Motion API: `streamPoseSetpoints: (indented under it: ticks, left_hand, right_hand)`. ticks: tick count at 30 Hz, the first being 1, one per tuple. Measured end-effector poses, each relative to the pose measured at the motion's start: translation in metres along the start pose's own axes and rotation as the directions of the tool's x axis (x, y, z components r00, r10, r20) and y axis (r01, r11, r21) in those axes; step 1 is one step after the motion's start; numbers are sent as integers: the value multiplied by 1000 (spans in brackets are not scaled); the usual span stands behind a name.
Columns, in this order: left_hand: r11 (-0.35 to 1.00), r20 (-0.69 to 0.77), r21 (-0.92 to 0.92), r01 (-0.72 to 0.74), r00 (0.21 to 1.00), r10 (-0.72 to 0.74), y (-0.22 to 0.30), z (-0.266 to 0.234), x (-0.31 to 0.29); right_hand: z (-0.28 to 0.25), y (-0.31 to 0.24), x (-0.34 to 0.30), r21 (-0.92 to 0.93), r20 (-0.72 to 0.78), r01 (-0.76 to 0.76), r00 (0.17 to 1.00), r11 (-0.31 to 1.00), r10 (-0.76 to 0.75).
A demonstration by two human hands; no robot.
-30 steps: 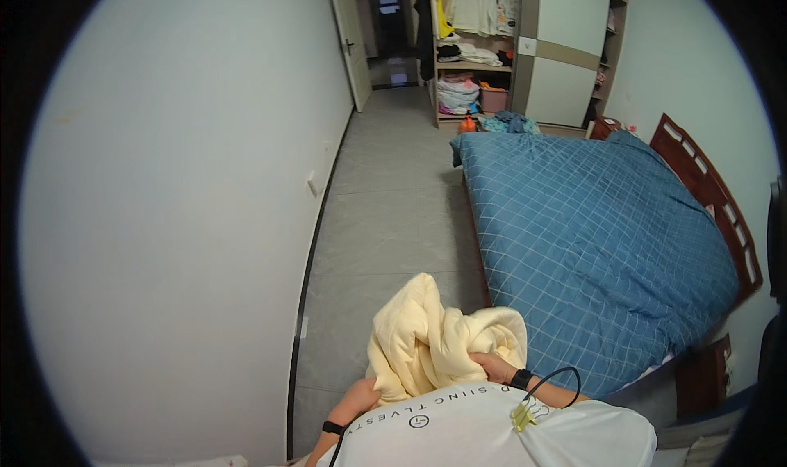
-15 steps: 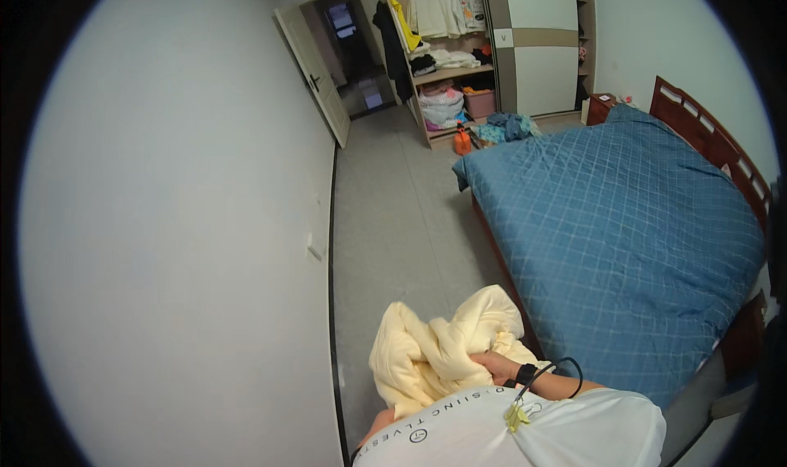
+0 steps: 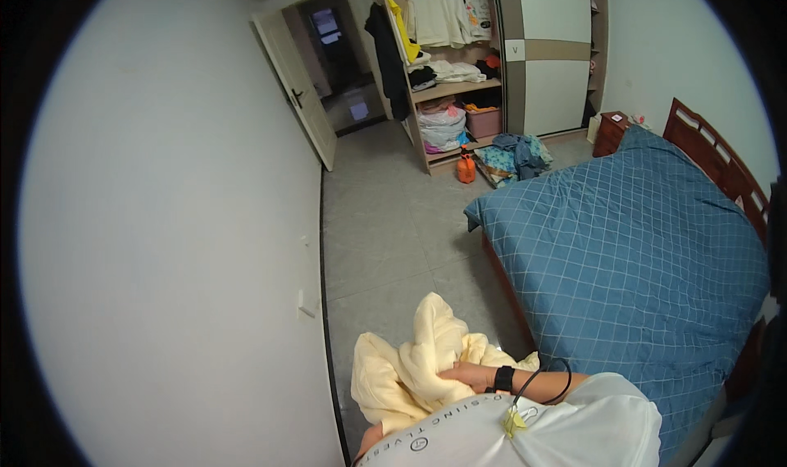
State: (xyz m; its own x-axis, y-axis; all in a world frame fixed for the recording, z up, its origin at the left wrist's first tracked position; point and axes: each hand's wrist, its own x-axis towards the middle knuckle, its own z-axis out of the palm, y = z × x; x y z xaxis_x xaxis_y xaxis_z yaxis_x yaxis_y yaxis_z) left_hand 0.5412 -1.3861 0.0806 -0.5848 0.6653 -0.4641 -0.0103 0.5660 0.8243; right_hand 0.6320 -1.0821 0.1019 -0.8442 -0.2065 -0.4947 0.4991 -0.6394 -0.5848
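Observation:
A thick, cream-yellow quilt (image 3: 422,364) is bunched up in front of my body, above the floor. My right hand (image 3: 471,375), with a black band on its wrist, is closed around a fold on the bundle's right side. At the lower left, a small part of my left hand (image 3: 370,439) shows against the quilt's near left edge. Its fingers are hidden, so their grip cannot be seen.
A bed (image 3: 607,246) with a blue checked cover stands on the right. Along the left runs a white wall (image 3: 180,221). Ahead are an open door (image 3: 295,90), a wardrobe (image 3: 459,90) with clothes, an orange bottle (image 3: 466,168) and piled fabrics (image 3: 515,157) on the grey floor (image 3: 377,237).
The view has shifted, and the bed and wardrobe sit lower in it. The quilt bundle and my right hand have moved slightly left in the picture, with the hand still gripping the fold.

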Motion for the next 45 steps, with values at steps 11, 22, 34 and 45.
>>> streamPoseSetpoints:
  ticks: [11, 22, 34, 45]
  left_hand:
    - [964, 332, 219, -147, 941, 68, 113, -168, 299]
    - [956, 330, 242, -166, 941, 80, 281, -194, 568]
    - [962, 436, 201, -183, 896, 80, 380, -234, 830]
    - [825, 697, 195, -531, 666, 264, 542, -302, 1105]
  right_hand:
    - [-47, -189, 131, 239, -182, 357, 930, 903, -320]
    - [-193, -442, 237, 246, -172, 432, 900, 868, -400]
    - [-320, -637, 325, 182, -394, 478, 836, 859, -382]
    - [-379, -728, 423, 567, -481, 768, 602, 297, -638]
